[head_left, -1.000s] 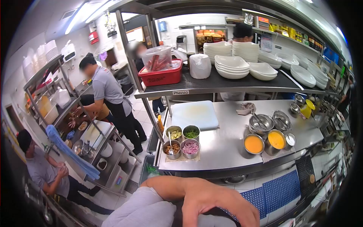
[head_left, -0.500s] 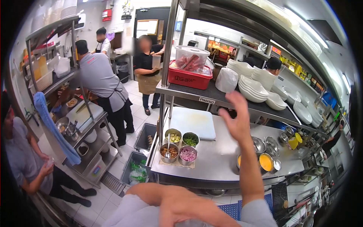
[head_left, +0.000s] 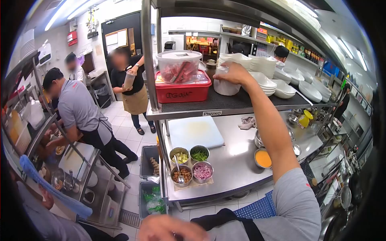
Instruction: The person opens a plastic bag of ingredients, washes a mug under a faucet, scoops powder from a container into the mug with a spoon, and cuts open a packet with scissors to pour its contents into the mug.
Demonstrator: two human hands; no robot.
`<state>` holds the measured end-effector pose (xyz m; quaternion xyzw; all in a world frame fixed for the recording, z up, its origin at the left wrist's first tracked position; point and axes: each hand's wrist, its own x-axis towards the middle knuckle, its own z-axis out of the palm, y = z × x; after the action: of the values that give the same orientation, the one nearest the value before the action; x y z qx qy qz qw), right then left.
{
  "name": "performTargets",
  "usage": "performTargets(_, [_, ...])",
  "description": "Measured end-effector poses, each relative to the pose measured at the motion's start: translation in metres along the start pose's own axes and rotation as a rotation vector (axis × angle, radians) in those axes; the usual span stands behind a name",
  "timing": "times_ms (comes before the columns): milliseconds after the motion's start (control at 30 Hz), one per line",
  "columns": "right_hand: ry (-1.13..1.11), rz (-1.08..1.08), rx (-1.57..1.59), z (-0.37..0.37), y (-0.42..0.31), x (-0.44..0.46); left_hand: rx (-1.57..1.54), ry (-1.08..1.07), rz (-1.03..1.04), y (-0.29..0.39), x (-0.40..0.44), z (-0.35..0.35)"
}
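My right hand (head_left: 233,75) reaches up to the shelf, its fingers curled over the top of a white paper roll (head_left: 227,87). The roll stands upright between a red lidded box (head_left: 183,94) and stacks of white bowls. On top of the red box is a clear tub (head_left: 179,66) with red contents. Low at the bottom edge is my left hand (head_left: 173,229), blurred and partly cut off, so its fingers are unclear. Below the shelf, on the steel counter (head_left: 237,176), are a white cutting board (head_left: 196,131) and small steel pots, including one of chopped red onion (head_left: 202,171).
A bowl of orange liquid (head_left: 263,158) sits on the counter's right part. A steel post (head_left: 148,60) holds up the shelf's left end. Grey bins (head_left: 149,160) stand on the floor beside the counter. Several people work to the left, one holding a container (head_left: 128,80).
My right hand has moved from in front of the shelf onto the paper roll. My left hand has shifted lower and left. The view has turned, and the person in grey at left leans further over.
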<state>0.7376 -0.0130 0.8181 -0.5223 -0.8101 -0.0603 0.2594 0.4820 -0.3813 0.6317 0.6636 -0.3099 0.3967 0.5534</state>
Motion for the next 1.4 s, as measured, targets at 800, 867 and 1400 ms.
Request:
performTargets(800, [-0.508,0.295,1.631,0.27,0.136,-0.388,0.522,1.407,-0.977,-0.3,-0.087,-0.075])
performTargets(867, [-0.568,0.364,1.499,0.269,0.149,-0.393,0.715,1.184,-1.113,-0.307,-0.087,-0.082])
performTargets(1400, [-0.476,0.285,1.235,0.311,0.223,-0.366,1.416,0.642,-1.438,-0.362,-0.07,-0.139])
